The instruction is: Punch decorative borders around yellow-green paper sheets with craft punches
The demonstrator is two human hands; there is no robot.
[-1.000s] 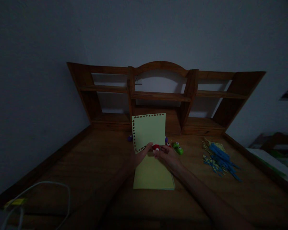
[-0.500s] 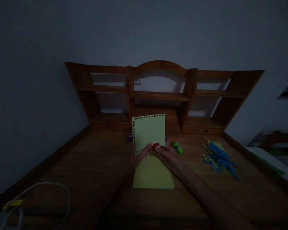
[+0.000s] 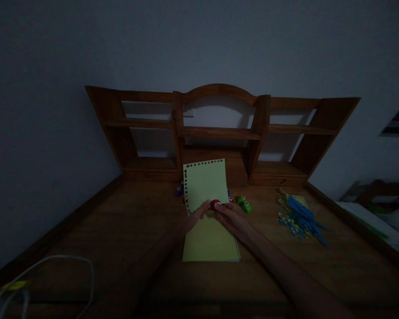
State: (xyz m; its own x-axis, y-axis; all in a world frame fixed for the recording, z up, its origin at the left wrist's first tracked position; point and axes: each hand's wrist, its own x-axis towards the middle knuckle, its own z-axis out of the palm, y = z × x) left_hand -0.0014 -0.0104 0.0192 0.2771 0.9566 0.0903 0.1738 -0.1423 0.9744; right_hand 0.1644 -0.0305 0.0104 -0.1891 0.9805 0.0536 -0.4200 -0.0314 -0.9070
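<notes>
A pale yellow-green sheet of paper (image 3: 206,181) stands tilted up in front of me, with small heart and star holes along its top, left and part of its lower edge. My left hand (image 3: 196,215) is closed on the sheet's lower edge, its thumb toward the red craft punch (image 3: 215,204). That small punch sits at the same edge, gripped by the fingers of my right hand (image 3: 232,217), which partly cover it. Beneath both hands lies a stack of yellow-green paper (image 3: 211,246) on the desk.
Green punches (image 3: 244,203) lie right of the sheet, a purple one (image 3: 178,191) to its left. Blue and yellow paper scraps (image 3: 302,217) are heaped at the right. A wooden shelf unit (image 3: 219,133) lines the desk's back; a white cable (image 3: 91,274) curls at front left.
The raised sheet leans slightly more to the left at its top right corner. Both hands keep their hold, and the view has shifted a little.
</notes>
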